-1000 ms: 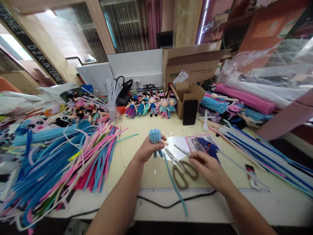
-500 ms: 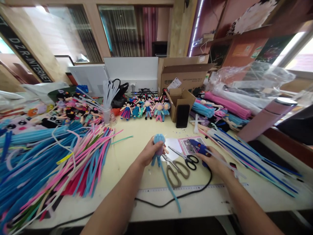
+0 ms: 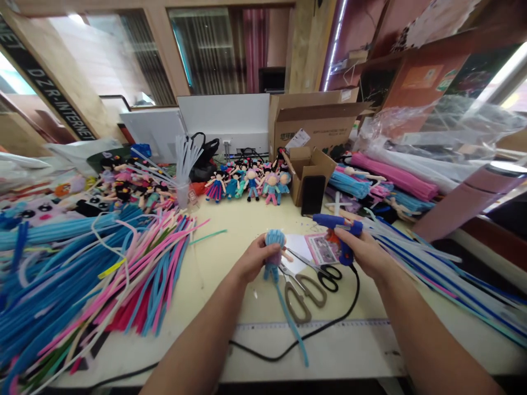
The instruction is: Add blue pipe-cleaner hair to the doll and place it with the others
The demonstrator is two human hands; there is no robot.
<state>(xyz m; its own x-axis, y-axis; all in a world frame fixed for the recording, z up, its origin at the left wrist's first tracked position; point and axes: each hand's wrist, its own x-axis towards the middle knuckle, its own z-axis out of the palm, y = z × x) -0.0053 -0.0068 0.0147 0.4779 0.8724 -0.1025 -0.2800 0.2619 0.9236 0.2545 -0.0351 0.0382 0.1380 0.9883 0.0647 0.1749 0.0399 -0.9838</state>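
Note:
My left hand (image 3: 256,258) grips a small pipe-cleaner doll (image 3: 272,263) with light blue hair and blue legs. A blue pipe cleaner (image 3: 291,318) trails down from the doll toward the front of the table. In my right hand (image 3: 362,248) is a blue glue gun (image 3: 337,222), lifted, its nozzle pointing left. A white glue stick sticks out behind it, and its black cord (image 3: 354,296) loops across the table. Between my hands lie scissors with beige handles (image 3: 304,296) and scissors with black handles (image 3: 329,274), close to a pink-edged printed card (image 3: 323,249).
Bundles of coloured pipe cleaners (image 3: 135,263) cover the left side. Finished dolls (image 3: 251,184) stand at the back beside a small cardboard box (image 3: 308,164) and a black phone (image 3: 313,196). A ruler (image 3: 272,326) lies along the front. A pink flask (image 3: 469,203) leans at right.
My right hand has raised the glue gun and turned it, so its body now shows sideways with the nozzle to the left. My left hand keeps the doll at nearly the same place.

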